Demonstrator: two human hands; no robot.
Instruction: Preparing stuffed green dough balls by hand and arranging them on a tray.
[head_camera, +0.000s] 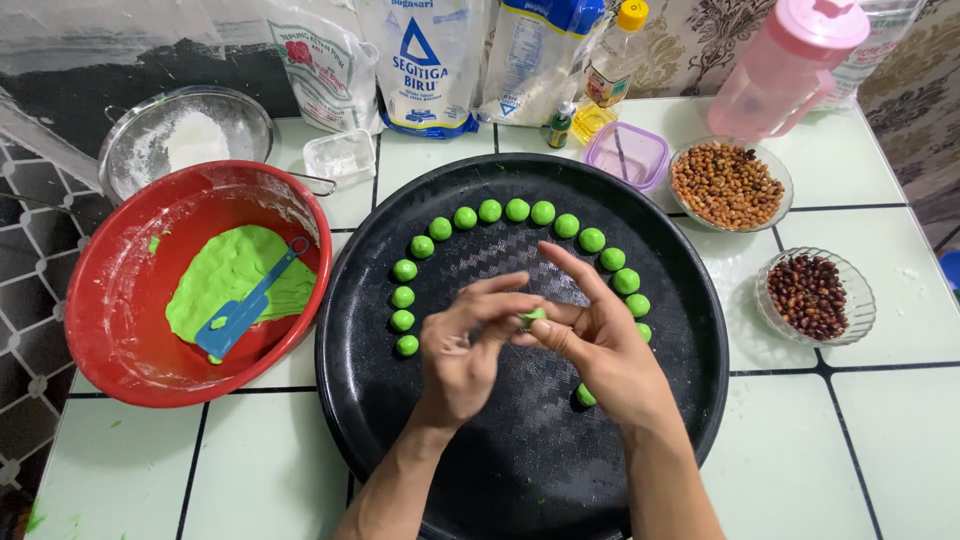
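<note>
Over the middle of a round black tray (400, 420), my left hand (468, 345) and my right hand (600, 345) meet. Between their fingertips they pinch one small piece of green dough (533, 316). Several green dough balls (516, 210) lie in an arc along the tray's far half, from the left side round to the right. One more green ball (584, 396) peeks out under my right wrist.
A red bowl (120, 300) at the left holds flat green dough (235, 275) and a blue spatula (245, 305). Behind it sits a metal sieve with flour (190, 140). Two glass bowls of nuts (728, 184) and dark beans (810, 295) stand right. Flour bags, an oil bottle and a pink jug line the back.
</note>
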